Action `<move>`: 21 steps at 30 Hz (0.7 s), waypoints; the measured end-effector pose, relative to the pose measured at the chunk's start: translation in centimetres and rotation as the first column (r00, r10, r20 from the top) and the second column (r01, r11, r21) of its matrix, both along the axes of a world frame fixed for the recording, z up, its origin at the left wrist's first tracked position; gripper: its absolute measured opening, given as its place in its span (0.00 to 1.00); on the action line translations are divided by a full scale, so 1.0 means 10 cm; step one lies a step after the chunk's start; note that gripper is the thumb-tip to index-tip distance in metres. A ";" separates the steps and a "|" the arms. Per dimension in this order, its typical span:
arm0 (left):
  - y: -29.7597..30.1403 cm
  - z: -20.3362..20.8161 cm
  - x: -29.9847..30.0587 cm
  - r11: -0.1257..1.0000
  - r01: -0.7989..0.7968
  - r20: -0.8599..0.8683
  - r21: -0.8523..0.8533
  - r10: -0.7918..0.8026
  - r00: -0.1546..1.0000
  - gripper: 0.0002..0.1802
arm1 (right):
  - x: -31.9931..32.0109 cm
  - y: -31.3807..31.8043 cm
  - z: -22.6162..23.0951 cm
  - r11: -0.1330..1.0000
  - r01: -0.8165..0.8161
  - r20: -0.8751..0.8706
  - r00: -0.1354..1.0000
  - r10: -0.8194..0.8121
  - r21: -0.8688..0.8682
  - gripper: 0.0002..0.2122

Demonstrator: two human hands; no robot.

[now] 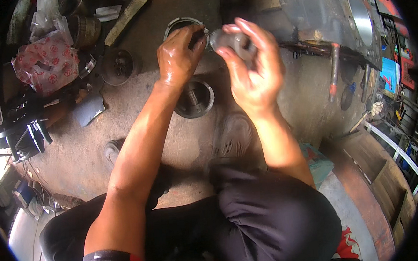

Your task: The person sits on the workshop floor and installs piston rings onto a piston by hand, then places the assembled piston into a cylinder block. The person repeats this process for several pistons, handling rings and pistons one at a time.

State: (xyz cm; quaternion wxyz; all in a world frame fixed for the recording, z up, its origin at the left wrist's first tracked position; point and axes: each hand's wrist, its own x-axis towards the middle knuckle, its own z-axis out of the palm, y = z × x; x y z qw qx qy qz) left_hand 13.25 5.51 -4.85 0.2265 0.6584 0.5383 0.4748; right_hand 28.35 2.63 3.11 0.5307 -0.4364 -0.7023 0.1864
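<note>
My right hand (258,71) holds a round grey metal part (232,44) between thumb and fingers; motion blurs it and its exact kind does not show. Close to it, my wet left hand (177,55) is closed in a pinch; a small pale bit shows at its fingertips, too small to name. Partly behind the left hand sits a round metal piece with a bright rim (182,22). Below that wrist lies what looks like a piston (205,106), hollow side up, a pin across its inside. Another cup-shaped metal part (117,69) lies farther left.
An engine block (307,12) with round bores stands at the upper right. A red-patterned plastic bag (46,62), a wooden strip (126,20) and a grey plate (89,110) lie at the left. Metal rods (334,71) stand out below the block. The brown metal surface (75,157) is curved.
</note>
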 end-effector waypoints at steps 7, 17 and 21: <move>0.25 0.24 -0.22 0.980 -0.116 0.436 -0.163 0.177 0.882 0.11 | 0.25 -0.39 0.04 0.612 -0.211 -0.424 0.877 -0.227 -0.763 0.15; 0.93 0.25 -0.24 0.861 0.352 0.002 -0.369 -0.377 0.926 0.23 | 0.30 -0.39 -0.10 0.543 -0.191 -0.233 0.973 -0.009 -0.818 0.15; 0.91 0.21 -0.26 0.799 0.404 -0.117 -0.444 -0.499 0.859 0.18 | 0.33 -0.31 -0.08 0.617 -0.196 -0.276 0.960 -0.037 -0.762 0.17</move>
